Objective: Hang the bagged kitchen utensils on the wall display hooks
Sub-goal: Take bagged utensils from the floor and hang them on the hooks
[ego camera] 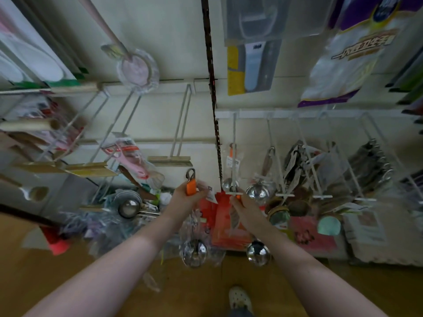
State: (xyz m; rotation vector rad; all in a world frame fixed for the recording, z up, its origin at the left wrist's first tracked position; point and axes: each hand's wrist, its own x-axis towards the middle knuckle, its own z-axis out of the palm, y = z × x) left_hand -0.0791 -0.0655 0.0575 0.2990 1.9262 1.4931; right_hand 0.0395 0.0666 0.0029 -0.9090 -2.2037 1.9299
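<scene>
My left hand [186, 199] grips the orange handle of a bagged steel ladle [194, 250], whose bowl hangs below in clear plastic. A metal hanging loop sticks up above the handle. My right hand [242, 208] holds a second bagged ladle [258, 252] by its orange handle end, right at the tip of a white wall hook [234, 156]. One bagged ladle [230, 183] hangs further back on that same hook. To the left, an unloaded double-wire hook [180, 124] ends in a price strip.
More hooks to the right carry ladles [257, 191], strainers and dark utensils [370, 163]. Left hooks hold pink bagged tools [130, 156]. A heap of bagged utensils [128, 207] lies below. A black perforated upright [211, 88] divides the wall panels. My shoe [240, 298] stands on the wooden floor.
</scene>
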